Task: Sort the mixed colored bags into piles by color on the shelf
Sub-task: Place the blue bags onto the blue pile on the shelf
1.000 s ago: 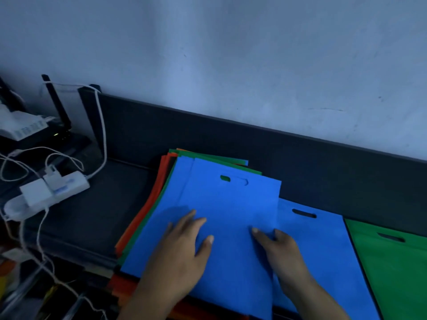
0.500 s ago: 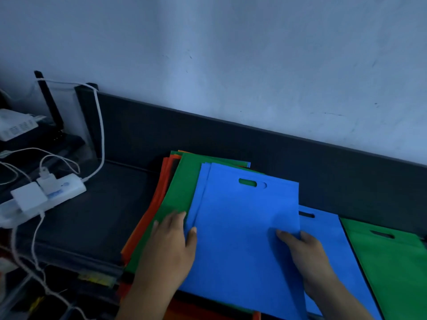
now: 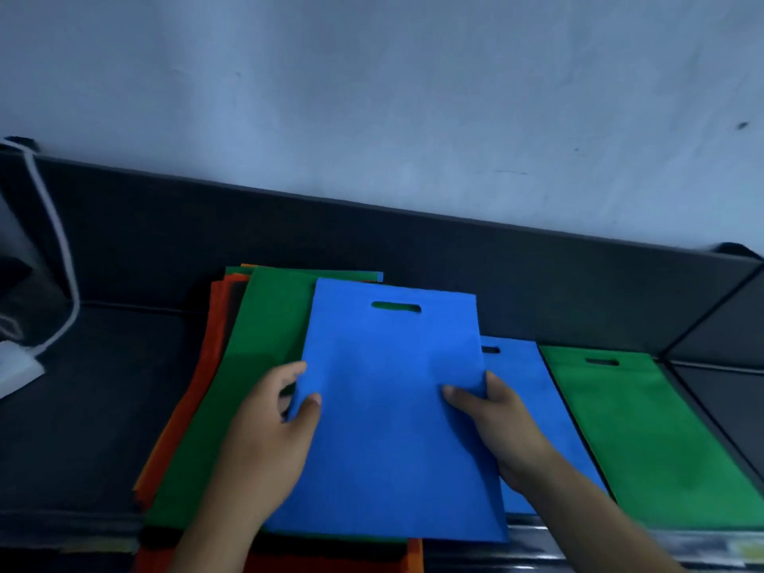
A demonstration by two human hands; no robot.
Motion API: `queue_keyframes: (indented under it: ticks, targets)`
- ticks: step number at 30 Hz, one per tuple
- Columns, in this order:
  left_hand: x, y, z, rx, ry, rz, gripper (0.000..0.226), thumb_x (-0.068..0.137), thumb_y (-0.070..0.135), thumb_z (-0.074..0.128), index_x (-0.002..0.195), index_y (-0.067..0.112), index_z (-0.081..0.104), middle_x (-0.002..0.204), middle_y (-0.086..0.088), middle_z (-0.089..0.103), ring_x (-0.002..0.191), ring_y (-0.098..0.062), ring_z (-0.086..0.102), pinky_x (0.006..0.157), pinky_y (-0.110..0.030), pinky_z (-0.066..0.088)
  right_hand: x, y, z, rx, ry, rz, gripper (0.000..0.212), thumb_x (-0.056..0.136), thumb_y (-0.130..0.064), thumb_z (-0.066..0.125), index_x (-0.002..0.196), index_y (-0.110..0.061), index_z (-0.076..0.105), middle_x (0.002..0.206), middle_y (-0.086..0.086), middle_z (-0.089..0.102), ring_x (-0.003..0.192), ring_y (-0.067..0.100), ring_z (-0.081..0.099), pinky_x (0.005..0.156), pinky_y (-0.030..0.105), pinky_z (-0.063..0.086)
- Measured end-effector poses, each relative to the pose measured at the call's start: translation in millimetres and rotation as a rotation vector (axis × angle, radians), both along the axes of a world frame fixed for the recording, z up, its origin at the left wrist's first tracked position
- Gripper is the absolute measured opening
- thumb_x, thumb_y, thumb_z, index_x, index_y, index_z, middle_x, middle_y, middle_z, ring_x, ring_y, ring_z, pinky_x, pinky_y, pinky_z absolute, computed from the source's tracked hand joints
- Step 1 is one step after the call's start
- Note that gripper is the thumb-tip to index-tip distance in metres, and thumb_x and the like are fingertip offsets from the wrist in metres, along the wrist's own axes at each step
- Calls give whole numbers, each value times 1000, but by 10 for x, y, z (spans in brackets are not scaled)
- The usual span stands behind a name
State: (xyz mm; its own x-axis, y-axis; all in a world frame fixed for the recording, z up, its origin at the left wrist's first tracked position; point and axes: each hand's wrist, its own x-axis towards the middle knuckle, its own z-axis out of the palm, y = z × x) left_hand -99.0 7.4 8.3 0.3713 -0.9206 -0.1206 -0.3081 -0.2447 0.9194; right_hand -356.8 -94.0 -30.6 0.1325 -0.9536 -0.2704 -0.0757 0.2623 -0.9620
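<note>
A blue bag (image 3: 384, 407) with a cut-out handle lies over the mixed stack, held by both hands. My left hand (image 3: 268, 432) pinches its left edge, thumb on top. My right hand (image 3: 492, 423) grips its right edge, thumb on top and fingers under. Beneath it the mixed stack shows a green bag (image 3: 252, 345) on top and orange bags (image 3: 206, 366) at the left edge. To the right lies the blue pile (image 3: 525, 390), partly covered by the held bag. Further right lies the green pile (image 3: 636, 432).
The dark shelf (image 3: 91, 407) has a raised back wall (image 3: 413, 250) and a divider at the right (image 3: 711, 316). A white cable (image 3: 62, 258) and a white power strip (image 3: 16, 366) sit at the far left. The shelf's front edge (image 3: 620, 539) runs along the bottom.
Both hands went from pressing flat on the blue bag to gripping its side edges. The bag has slid right off the mixed stack, uncovering the green bag beneath. The view shifted right.
</note>
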Motion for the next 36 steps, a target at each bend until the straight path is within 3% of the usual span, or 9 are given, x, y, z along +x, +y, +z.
queue_keyframes:
  ticks: [6,10,12,16,23,27,29,33,36]
  targets:
    - [-273,-211,-19,91,232,44,70,101,24,63,161,19,26,133,10,52,102,-6,59,89,-33,44,-336,-54,99,-37,6,-70,23,99,-10,70,122,-14,73,116,5,81,107,29,78,100,55,60]
    - [-638,-307,-15,108,366,-28,23,102,8,57,121,16,69,116,-1,77,98,-17,75,87,-41,54,-735,-129,151,-44,10,-73,25,99,-11,71,124,-13,71,117,6,81,108,31,78,99,54,60]
    - [-914,-355,34,113,382,-69,28,103,3,53,110,22,72,104,4,80,93,-17,77,83,-42,56,-981,-166,154,-51,4,-62,26,99,-12,71,125,-12,70,118,7,81,107,31,78,97,53,61]
    - [-1507,-483,71,143,269,-110,35,103,5,51,112,36,65,98,11,79,84,-12,77,76,-41,57,-1558,-252,125,-46,-2,-83,22,101,-14,69,122,-11,69,115,6,82,103,29,79,91,48,63]
    - [-2748,-780,-37,227,105,-40,30,98,6,54,107,32,65,94,1,77,83,-24,76,74,-46,60,-2834,-599,-68,-2,8,3,15,105,-16,61,118,-13,68,110,2,82,97,19,80,86,38,62]
    - [-2919,-869,-146,265,-116,141,26,96,5,51,108,25,63,90,-13,71,79,-42,69,66,-42,52,-3121,-813,-230,-3,249,298,44,102,-17,62,144,-10,49,91,2,73,76,15,66,63,32,49]
    - [-2847,-913,-248,314,-205,195,27,96,5,50,115,21,59,89,-17,69,70,-38,67,61,-42,51,-3038,-847,-287,-19,311,405,67,100,-13,62,159,-7,31,90,4,69,79,19,62,61,33,46]
    - [-2827,-872,-440,337,-291,247,39,98,4,47,133,20,53,96,-5,67,78,-28,68,68,-41,58,-2860,-938,-387,-21,315,594,45,100,-20,64,143,-16,50,100,5,68,83,22,57,68,36,44]
    - [-2804,-789,-484,314,-306,258,39,100,2,45,136,16,54,97,2,65,83,-20,66,64,-31,51,-2738,-945,-419,-61,384,617,55,102,-26,63,153,-15,46,119,6,70,81,15,63,66,28,48]
